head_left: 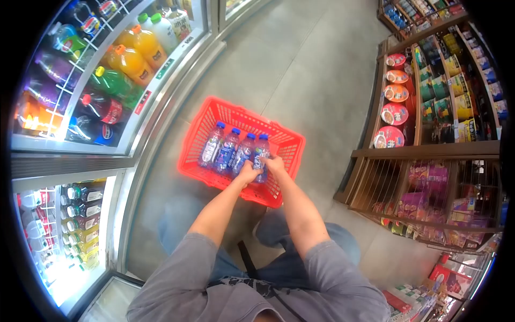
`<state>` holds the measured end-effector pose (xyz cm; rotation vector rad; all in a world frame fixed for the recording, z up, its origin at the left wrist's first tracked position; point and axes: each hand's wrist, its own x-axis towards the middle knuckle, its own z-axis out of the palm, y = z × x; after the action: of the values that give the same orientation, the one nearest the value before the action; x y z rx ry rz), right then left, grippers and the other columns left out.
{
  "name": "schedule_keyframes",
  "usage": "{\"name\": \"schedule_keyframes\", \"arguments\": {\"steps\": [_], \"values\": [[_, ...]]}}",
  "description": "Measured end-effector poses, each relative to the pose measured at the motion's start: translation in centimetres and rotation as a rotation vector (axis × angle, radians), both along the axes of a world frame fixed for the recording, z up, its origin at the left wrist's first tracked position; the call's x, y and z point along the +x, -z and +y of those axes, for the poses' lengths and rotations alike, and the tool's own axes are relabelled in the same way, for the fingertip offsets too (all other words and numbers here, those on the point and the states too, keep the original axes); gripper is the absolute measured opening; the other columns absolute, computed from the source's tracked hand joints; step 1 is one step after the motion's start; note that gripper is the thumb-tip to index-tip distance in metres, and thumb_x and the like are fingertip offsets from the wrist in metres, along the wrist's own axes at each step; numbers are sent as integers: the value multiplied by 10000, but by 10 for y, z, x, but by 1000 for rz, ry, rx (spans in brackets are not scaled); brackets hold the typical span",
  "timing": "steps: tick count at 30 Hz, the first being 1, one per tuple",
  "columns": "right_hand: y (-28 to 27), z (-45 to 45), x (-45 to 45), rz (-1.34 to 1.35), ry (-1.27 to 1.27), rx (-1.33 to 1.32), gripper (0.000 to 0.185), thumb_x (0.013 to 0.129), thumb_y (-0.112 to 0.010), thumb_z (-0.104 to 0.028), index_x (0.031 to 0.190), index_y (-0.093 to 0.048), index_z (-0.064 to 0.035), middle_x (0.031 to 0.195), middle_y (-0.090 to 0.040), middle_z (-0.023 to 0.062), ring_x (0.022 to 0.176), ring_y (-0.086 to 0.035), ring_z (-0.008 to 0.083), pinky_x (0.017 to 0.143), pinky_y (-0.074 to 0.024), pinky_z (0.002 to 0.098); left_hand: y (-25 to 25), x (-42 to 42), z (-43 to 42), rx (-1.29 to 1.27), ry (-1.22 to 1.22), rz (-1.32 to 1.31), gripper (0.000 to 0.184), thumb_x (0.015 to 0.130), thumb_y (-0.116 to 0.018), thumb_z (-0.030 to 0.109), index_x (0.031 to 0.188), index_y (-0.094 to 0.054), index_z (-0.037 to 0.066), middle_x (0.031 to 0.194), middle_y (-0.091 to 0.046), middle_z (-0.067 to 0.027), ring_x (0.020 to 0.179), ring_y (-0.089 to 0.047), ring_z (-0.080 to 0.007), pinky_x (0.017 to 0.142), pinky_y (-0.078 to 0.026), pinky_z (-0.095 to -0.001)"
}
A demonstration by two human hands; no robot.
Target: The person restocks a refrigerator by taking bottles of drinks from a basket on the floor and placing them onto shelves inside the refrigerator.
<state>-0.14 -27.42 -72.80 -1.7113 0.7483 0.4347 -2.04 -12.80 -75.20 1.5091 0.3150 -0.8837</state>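
A red plastic basket [205,115] stands on the grey floor in front of me. Several clear bottles with blue caps and blue labels stand in a row inside it, among them the leftmost bottle [211,145] and the rightmost bottle [262,147]. My left hand [248,173] has its fingers around the lower part of the third bottle [244,153]. On the rightmost bottle's right side, my right hand [273,165] closes its fingers against it. Both hands are close together over the basket's near right part.
On the left are glass-fronted coolers with orange drinks [140,48], dark soda bottles and small bottles. To the right stand wooden shelves with red-lidded cups [395,114] and bagged snacks. Grey tiled floor [300,70] runs between them. My knees are below the basket.
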Motion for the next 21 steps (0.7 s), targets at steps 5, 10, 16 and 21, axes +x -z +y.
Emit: {"name": "schedule_keyframes", "arguments": {"steps": [5,10,16,21], "values": [[-80,10,3,-29,73,163,630,774,-787,-113,1329,-524,25,1172,-654,118,986,-648,212,798,-539,344,-96,1,16,227,-27,-215,694,700,-840,256,1217,-468,-20,1121,-629,-208,1063,-619,-292,895,-494,-381],[-230,37,3,-103,38,323,631,811,-782,-123,1349,-490,31,1244,-611,141,1100,-606,229,927,-496,347,-226,-9,42,367,-3,-371,806,689,-810,318,1342,-495,-35,1197,-588,-239,1125,-577,-366,987,-459,-403],[-401,67,-26,-217,-76,383,664,822,-765,-72,1378,-424,53,1269,-593,150,1166,-577,222,995,-465,341,-385,-47,69,388,-169,-375,812,686,-823,286,1355,-488,-27,1241,-532,-212,1137,-561,-327,975,-465,-398],[-507,91,-53,-195,-86,549,610,848,-738,-58,1369,-441,50,1259,-604,131,1155,-581,198,987,-468,334,-504,-80,99,421,-220,-509,819,668,-817,276,1348,-479,-30,1200,-533,-219,1124,-544,-360,979,-455,-415]]}}
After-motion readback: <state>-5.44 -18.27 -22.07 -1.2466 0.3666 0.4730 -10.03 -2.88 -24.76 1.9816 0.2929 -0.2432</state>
